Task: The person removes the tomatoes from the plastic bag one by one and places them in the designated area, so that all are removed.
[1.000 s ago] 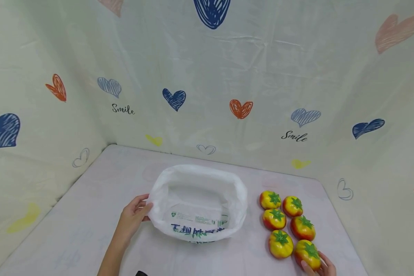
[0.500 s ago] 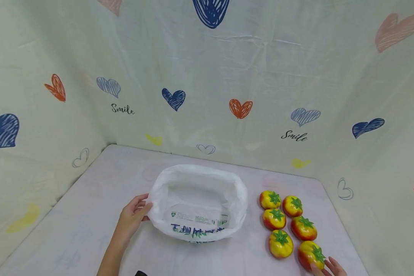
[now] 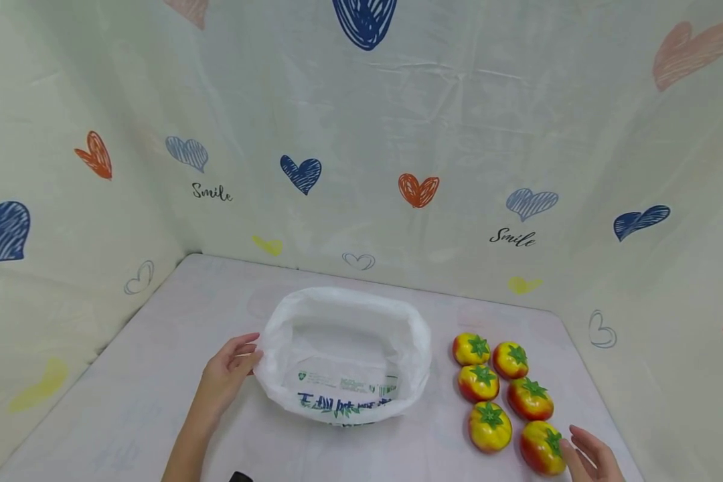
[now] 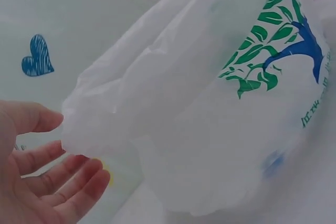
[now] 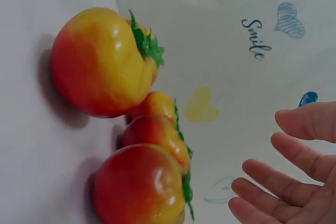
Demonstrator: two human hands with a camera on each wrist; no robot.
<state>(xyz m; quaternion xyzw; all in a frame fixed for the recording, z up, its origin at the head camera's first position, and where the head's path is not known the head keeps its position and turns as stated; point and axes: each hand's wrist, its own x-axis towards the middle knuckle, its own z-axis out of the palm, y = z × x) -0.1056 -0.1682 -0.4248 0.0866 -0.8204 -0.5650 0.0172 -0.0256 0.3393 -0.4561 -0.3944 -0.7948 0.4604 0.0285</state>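
Note:
A white plastic bag (image 3: pixel 420 348) with blue and green print stands on the table with its wide mouth up. At its left rim is my left hand (image 3: pixel 219 378), thumb and fingers spread loosely beside the plastic; in the left wrist view the fingertips (image 4: pixel 97 174) lie close to the bag's edge (image 4: pixel 131 98) without pinching it. Several glossy red-and-yellow tomatoes (image 3: pixel 488 435) with green star-shaped leaves form two columns right of the bag. My right hand (image 3: pixel 596 458) is just right of the front tomato (image 3: pixel 536 447), its relaxed fingers (image 5: pixel 273 179) holding nothing.
The pale table (image 3: pixel 144 375) meets a cloth backdrop (image 3: pixel 349 120) with printed hearts at the back and sides. A small dark object (image 3: pixel 241 476) shows at the bottom edge. Bare tabletop lies left of the bag.
The front right tomato shifted slightly right and its leaf turned rightward. My right hand let go of it and moved right. My left hand drew slightly left from the bag's rim.

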